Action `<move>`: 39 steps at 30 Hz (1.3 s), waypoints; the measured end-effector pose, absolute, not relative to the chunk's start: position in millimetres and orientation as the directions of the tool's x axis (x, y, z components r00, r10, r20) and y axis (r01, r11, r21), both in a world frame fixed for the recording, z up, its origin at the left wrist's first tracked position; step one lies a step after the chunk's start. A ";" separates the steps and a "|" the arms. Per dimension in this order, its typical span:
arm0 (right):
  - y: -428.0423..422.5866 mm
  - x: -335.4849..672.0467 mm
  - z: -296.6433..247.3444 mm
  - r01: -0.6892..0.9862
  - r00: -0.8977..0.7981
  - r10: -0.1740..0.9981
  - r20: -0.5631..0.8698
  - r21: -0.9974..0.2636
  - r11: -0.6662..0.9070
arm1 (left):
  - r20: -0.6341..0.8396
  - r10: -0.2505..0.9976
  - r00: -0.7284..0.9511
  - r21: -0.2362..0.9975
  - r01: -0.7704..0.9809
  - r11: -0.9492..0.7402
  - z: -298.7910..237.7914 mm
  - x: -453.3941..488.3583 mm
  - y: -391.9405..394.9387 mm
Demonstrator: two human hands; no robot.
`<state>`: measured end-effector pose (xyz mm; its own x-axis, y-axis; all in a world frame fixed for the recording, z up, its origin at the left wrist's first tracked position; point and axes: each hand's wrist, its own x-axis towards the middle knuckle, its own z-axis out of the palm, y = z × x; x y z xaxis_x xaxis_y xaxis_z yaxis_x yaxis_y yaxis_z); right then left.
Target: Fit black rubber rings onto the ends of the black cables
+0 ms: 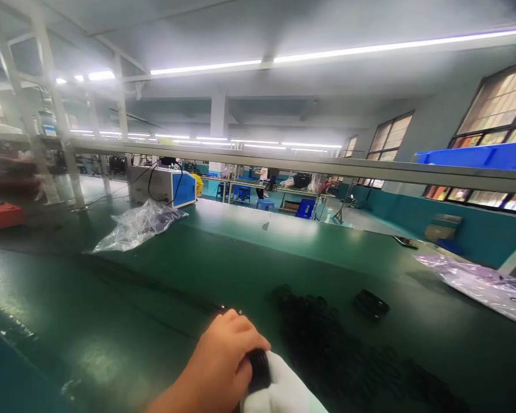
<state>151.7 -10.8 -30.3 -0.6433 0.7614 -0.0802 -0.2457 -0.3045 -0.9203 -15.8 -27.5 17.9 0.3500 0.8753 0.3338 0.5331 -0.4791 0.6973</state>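
My left hand (pixel 217 367) sits at the bottom centre with its fingers curled round a small black round part (pixel 258 370). Pressed against that part from the right is a white shape (pixel 284 393), either a glove on my right hand or a cloth; no fingers show on it. Just right of the hands, a heap of several black rings (pixel 327 338) lies spread on the green table (pixel 112 321). A single flat black part (pixel 372 304) rests beyond the heap.
A crumpled clear plastic bag (pixel 137 226) lies at the back left, before a blue-and-white machine (pixel 167 186). A red box (pixel 0 215) is far left, another plastic bag (pixel 485 284) at the right edge. A blue bin (pixel 477 155) sits on the overhead rail.
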 end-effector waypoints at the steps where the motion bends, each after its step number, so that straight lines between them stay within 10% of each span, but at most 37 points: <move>1: -10.7 150.5 -32.7 -0.263 -0.650 0.756 -0.074 -0.912 -0.315 | 0.371 0.862 0.344 0.656 0.561 -0.506 14.2 -13.6 -27.0; 11: -14.6 138.6 -36.6 -0.509 -0.754 0.657 0.015 -0.645 -0.570 | 0.360 0.922 0.141 0.763 0.524 -0.377 -6.1 -11.7 -22.1; 20: -3.0 123.8 -57.4 -0.537 -0.711 0.702 0.043 -0.678 -0.502 | 0.298 0.950 0.093 0.679 0.679 -0.279 12.5 -22.6 -18.6; 25: 0.7 124.1 -62.7 -0.466 -0.786 0.618 -0.027 -0.632 -0.620 | 0.021 0.911 0.411 0.975 0.193 -0.110 14.7 -45.6 -7.8; 31: -3.1 125.8 -46.1 -0.217 -0.469 0.871 -0.149 -0.936 -0.277 | -0.005 0.986 0.169 0.939 0.341 -0.054 1.2 -35.9 3.5; 39: -5.8 131.8 -37.2 -0.257 -0.607 0.793 -0.058 -0.929 -0.265 | -0.133 0.973 0.186 0.987 0.112 0.114 -22.2 -23.6 -14.3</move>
